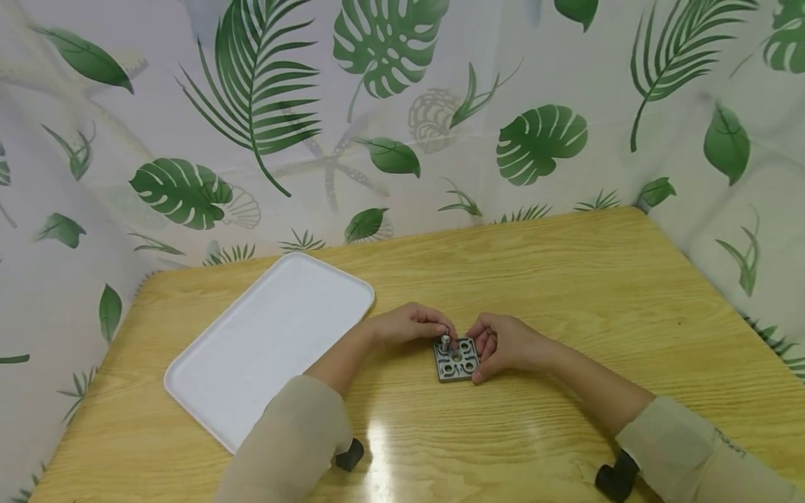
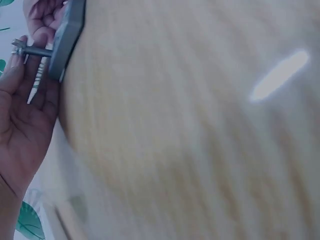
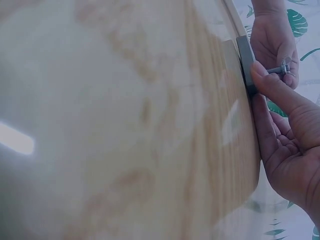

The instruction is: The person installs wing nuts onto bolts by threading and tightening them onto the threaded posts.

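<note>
A square grey metal plate (image 1: 448, 376) with several round holes lies on the wooden table, between both hands. From its far left corner a silver bolt (image 1: 445, 344) stands upright. My left hand (image 1: 411, 324) pinches the bolt near its top with thumb and fingers. At the plate's right side, my right hand (image 1: 511, 342) grips the edge, thumb at the near corner. Seen side-on in the left wrist view, the bolt's shank (image 2: 39, 51) juts out from the plate (image 2: 68, 39). The right wrist view shows my right thumb (image 3: 272, 87) against the plate (image 3: 246, 62).
A white rectangular tray (image 1: 264, 342) lies on the table to the left, partly behind the left forearm. The wooden table (image 1: 566, 279) ends at a leaf-patterned cloth (image 1: 440, 161) at the back and sides.
</note>
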A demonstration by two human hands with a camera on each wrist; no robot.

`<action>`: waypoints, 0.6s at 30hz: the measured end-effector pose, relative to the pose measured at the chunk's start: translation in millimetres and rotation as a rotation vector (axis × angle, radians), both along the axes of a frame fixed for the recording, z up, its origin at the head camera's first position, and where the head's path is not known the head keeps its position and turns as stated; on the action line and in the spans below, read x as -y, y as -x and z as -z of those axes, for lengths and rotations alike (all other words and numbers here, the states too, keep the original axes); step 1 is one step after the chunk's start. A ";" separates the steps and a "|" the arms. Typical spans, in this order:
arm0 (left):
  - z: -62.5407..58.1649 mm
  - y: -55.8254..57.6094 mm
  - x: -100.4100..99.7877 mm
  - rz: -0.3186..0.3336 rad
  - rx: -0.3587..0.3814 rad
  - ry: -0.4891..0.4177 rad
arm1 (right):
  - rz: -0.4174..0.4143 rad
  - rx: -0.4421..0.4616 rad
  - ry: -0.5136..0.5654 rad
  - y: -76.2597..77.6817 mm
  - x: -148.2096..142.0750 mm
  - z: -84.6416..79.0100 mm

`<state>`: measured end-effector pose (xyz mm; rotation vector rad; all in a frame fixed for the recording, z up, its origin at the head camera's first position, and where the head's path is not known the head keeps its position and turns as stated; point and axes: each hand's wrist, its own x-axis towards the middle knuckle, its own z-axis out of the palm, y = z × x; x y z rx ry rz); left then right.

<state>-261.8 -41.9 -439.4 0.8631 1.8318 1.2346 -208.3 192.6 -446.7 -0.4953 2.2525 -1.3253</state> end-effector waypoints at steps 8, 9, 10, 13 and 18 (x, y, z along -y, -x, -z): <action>-4.0 4.7 -6.4 0.041 0.012 0.024 | -0.011 -0.004 0.007 -0.3 -1.3 1.8; -2.4 3.6 -6.1 0.017 0.015 0.007 | -0.011 -0.007 0.006 -0.3 -1.4 1.7; -0.7 1.8 -5.6 -0.015 0.023 -0.012 | -0.012 -0.010 0.005 -0.3 -1.4 1.8; 5.6 -6.8 -4.0 -0.158 0.018 -0.085 | -0.010 -0.015 0.001 -0.3 -1.1 2.2; 11.0 -27.1 -5.6 -0.529 -0.020 -0.180 | 0.005 -0.014 0.001 -0.2 -0.4 2.4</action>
